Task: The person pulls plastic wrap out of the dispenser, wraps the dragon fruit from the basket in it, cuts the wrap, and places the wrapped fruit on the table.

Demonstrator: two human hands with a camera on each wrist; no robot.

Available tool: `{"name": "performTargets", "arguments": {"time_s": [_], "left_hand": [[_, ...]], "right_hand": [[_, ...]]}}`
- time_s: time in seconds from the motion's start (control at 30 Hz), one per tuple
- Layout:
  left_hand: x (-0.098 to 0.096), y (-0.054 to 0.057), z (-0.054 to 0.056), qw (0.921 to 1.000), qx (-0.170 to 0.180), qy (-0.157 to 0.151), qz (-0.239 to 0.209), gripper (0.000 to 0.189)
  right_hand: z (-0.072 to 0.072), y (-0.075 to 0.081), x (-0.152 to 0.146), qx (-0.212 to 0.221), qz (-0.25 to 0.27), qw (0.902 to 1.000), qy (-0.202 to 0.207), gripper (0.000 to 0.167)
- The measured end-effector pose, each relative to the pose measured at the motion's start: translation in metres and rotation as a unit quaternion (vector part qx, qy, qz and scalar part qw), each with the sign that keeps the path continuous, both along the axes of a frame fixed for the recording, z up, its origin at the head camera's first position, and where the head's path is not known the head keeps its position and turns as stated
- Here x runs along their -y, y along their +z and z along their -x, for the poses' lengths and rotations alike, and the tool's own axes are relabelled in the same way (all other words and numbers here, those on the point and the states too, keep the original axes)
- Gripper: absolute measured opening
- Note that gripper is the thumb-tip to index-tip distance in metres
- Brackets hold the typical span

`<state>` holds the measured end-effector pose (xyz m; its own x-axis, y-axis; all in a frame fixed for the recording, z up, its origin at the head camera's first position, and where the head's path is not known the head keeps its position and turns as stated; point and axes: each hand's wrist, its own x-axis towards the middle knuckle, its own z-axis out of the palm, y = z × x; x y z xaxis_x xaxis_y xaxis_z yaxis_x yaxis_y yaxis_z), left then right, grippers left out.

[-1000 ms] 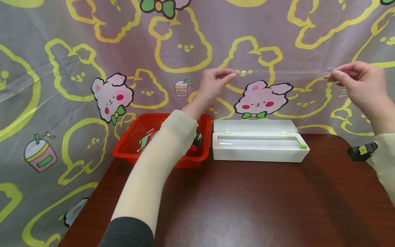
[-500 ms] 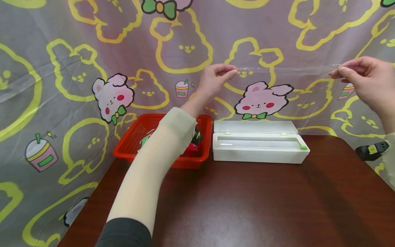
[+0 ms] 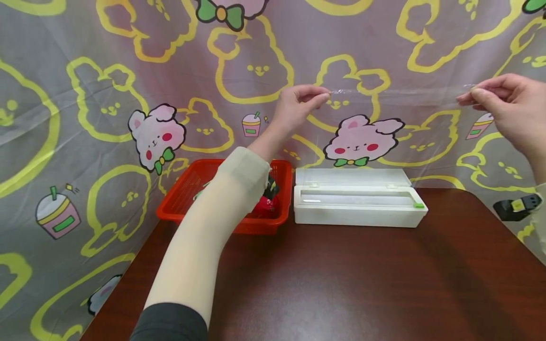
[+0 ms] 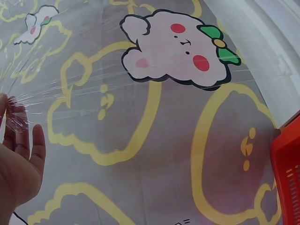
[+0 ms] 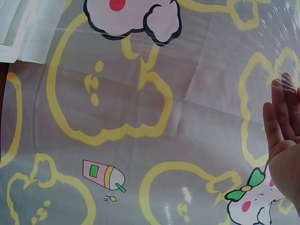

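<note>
Clear cling film [image 3: 401, 97] stretches between my raised hands, its upper edge nearly level. Thumb and fingertips of my left hand [image 3: 298, 104] pinch one corner; those of my right hand [image 3: 509, 102] pinch the other. Wrinkles fan out through the film [image 4: 51, 96] from the left fingers in the left wrist view, and similar creases radiate from the right hand [image 5: 286, 136] in the right wrist view. Below stands a white cling film dispenser box [image 3: 358, 216] with its lid [image 3: 351, 177] tipped back and a green slider [image 3: 418, 205] at its right end. The film's lower part is hard to see.
An orange-red plastic basket [image 3: 170, 206] stands left of the box, partly hidden behind my left forearm; a shiny red packet [image 3: 266, 206] lies in it. A brown table [image 3: 324, 284] is under both. A patterned curtain [image 3: 256, 52] hangs close behind them.
Both hands have risen slightly, the right one also shifting outward to the right. The film's upper edge has come up with them. Box and basket have stayed in place.
</note>
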<state>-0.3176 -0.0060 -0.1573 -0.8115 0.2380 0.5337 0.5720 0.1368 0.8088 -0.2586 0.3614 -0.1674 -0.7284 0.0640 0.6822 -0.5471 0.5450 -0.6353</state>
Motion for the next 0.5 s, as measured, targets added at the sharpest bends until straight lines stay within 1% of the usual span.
{"name": "performTargets", "arguments": {"time_s": [0.17,0.37,0.5], "left_hand": [[0.001,0.004,0.001,0.9999,-0.011,-0.006,0.000,0.022],[0.001,0.010,0.002,0.9997,-0.008,-0.019,-0.012,0.022],[0.001,0.013,0.004,0.9997,-0.011,-0.017,-0.016,0.023]], "right_hand": [[0.000,0.003,-0.001,0.009,0.007,0.9999,0.002,0.013],[0.001,0.009,-0.001,0.023,0.006,0.9996,-0.014,0.011],[0.002,0.013,0.000,0.025,0.018,0.9995,-0.007,0.010]]}}
